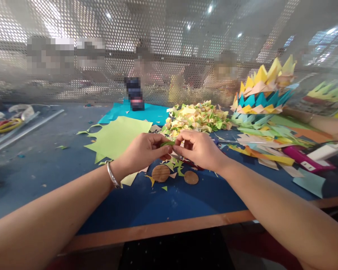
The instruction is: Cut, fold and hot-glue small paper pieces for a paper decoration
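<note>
A small green paper piece (168,143) is pinched between my left hand (142,152) and my right hand (199,149), whose fingertips nearly meet over the table. A silver bangle circles my left wrist. Below the hands lie two round brown discs (160,173), (191,177) among paper scraps. To the left of my left hand is a large light green sheet (119,137) with a jagged edge. Just behind my right hand rises a heap of small yellow, green and peach paper pieces (198,117).
Blue sheets (153,113) and a phone (136,97) are at the back. Stacked zigzag paper crowns (263,90), paper strips and a magenta power strip (305,157) lie right, near another person's arm (323,123). Clear rods (28,131) lie left on the blue table (171,210).
</note>
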{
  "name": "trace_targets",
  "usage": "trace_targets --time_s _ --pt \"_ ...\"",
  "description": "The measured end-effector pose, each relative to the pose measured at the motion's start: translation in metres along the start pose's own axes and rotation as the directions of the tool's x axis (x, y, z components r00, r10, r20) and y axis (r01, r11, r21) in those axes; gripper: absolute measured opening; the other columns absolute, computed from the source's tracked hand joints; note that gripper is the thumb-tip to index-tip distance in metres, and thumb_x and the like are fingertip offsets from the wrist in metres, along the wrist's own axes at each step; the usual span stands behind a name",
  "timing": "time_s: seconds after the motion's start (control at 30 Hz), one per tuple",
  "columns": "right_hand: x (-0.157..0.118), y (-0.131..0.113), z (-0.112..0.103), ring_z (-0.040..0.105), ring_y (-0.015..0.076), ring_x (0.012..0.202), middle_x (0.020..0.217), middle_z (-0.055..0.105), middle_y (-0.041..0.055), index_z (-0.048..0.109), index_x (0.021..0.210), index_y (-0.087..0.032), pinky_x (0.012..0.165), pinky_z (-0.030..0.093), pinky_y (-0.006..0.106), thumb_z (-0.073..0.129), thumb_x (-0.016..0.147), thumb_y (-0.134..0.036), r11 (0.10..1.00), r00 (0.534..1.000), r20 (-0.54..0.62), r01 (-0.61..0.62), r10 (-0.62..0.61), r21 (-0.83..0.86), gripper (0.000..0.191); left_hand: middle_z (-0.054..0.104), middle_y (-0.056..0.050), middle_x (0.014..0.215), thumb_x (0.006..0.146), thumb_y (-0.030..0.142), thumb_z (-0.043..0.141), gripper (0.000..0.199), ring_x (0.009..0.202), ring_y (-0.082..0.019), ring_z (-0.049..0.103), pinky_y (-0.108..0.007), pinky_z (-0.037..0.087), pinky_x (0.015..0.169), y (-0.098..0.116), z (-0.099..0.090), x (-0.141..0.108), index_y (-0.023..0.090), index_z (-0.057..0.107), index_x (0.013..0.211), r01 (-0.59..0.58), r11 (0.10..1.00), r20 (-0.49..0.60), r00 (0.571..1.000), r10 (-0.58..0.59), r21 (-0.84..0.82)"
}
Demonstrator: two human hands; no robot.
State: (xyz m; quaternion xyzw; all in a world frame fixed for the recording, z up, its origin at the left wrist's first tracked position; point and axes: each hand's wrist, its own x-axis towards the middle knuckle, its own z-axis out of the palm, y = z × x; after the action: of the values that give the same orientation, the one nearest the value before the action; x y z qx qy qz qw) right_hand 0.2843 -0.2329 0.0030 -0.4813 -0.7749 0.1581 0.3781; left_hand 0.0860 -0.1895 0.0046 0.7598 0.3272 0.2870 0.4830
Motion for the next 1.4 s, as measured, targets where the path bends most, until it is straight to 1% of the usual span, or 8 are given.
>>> trace_targets --time_s 0.2,0.33,0.5,0.63,0.93,1.03,1.17,1.4 --pt "0.0 0.0 0.001 0.049 0.0081 0.051 0.066 0.056 -0.0024 0.059 0.078 -0.018 0.049 0.036 0.025 0.069 0.085 -0.033 0.995 0.998 0.031 -0.056 0.053 0.086 0.019 0.075 -0.004 0.076 0.089 0.026 0.062 0.015 0.068 -0.014 0.072 -0.024 0.059 0.066 0.0 -0.001 0.0 0.014 0.07 0.086 -0.066 0.996 -0.01 0.998 0.067 0.067" --pt "0.0 -0.001 0.001 0.051 0.0083 0.052 0.077 0.062 0.0 0.057 0.089 -0.019 0.049 0.039 0.025 0.07 0.084 -0.038 0.983 0.995 0.019 -0.096 0.094 0.155 0.024 0.074 -0.004 0.074 0.091 0.028 0.06 0.017 0.067 -0.014 0.072 -0.025 0.059 0.066 0.001 -0.001 -0.001 0.014 0.068 0.086 -0.079 0.995 -0.006 0.997 0.08 0.064" --pt "0.0 0.002 0.001 0.052 0.0094 0.052 0.064 0.056 -0.0023 0.059 0.08 -0.018 0.049 0.039 0.024 0.066 0.088 -0.038 0.986 0.996 0.063 -0.067 0.058 0.155 0.023 0.073 -0.004 0.073 0.091 0.03 0.058 0.018 0.065 -0.014 0.071 -0.025 0.059 0.064 0.001 -0.001 -0.002 0.015 0.066 0.085 -0.09 0.991 -0.009 0.996 0.092 0.103" --pt "0.0 0.002 0.002 0.05 0.0091 0.053 0.063 0.057 -0.002 0.059 0.079 -0.018 0.049 0.037 0.024 0.064 0.09 -0.037 0.987 0.993 0.099 -0.076 0.062 0.14 0.022 0.073 -0.005 0.074 0.091 0.031 0.057 0.019 0.067 -0.016 0.072 -0.027 0.059 0.064 -0.002 -0.004 -0.001 0.016 0.063 0.082 -0.093 0.985 0.034 0.995 0.089 0.145" --pt "-0.002 -0.002 0.001 0.049 0.0096 0.055 0.059 0.055 -0.0029 0.059 0.08 -0.018 0.052 0.035 0.025 0.063 0.09 -0.032 0.99 0.989 0.126 -0.094 0.08 0.106 0.018 0.059 0.001 0.059 0.088 0.031 0.058 0.02 0.055 -0.012 0.057 -0.022 0.042 0.049 0.002 -0.01 -0.003 0.017 0.064 0.075 -0.189 0.87 0.06 0.981 0.182 0.455" --pt "-0.001 -0.002 0.0 0.048 0.0094 0.054 0.062 0.056 -0.0026 0.059 0.079 -0.018 0.051 0.034 0.025 0.065 0.089 -0.032 0.987 0.989 0.125 -0.1 0.085 0.124 0.018 0.063 0.0 0.062 0.089 0.031 0.057 0.021 0.056 -0.012 0.059 -0.022 0.043 0.051 0.003 -0.009 -0.004 0.018 0.064 0.076 -0.192 0.886 0.048 0.981 0.189 0.421" --pt "0.0 -0.001 0.0 0.047 0.009 0.054 0.065 0.057 -0.0023 0.06 0.079 -0.018 0.05 0.034 0.025 0.066 0.088 -0.031 0.986 0.991 0.113 -0.082 0.066 0.148 0.017 0.07 -0.002 0.069 0.09 0.031 0.057 0.019 0.061 -0.013 0.065 -0.023 0.049 0.056 0.0 -0.006 -0.002 0.018 0.061 0.077 -0.178 0.948 0.057 0.984 0.169 0.264" --pt "-0.002 -0.002 -0.001 0.05 0.0102 0.056 0.063 0.056 -0.0022 0.061 0.079 -0.017 0.052 0.037 0.025 0.067 0.088 -0.036 0.977 0.992 0.121 -0.071 0.047 0.203 0.022 0.067 -0.001 0.068 0.091 0.03 0.057 0.019 0.061 -0.013 0.066 -0.023 0.051 0.058 0.0 -0.006 -0.001 0.018 0.06 0.077 -0.159 0.973 0.067 0.986 0.15 0.166"
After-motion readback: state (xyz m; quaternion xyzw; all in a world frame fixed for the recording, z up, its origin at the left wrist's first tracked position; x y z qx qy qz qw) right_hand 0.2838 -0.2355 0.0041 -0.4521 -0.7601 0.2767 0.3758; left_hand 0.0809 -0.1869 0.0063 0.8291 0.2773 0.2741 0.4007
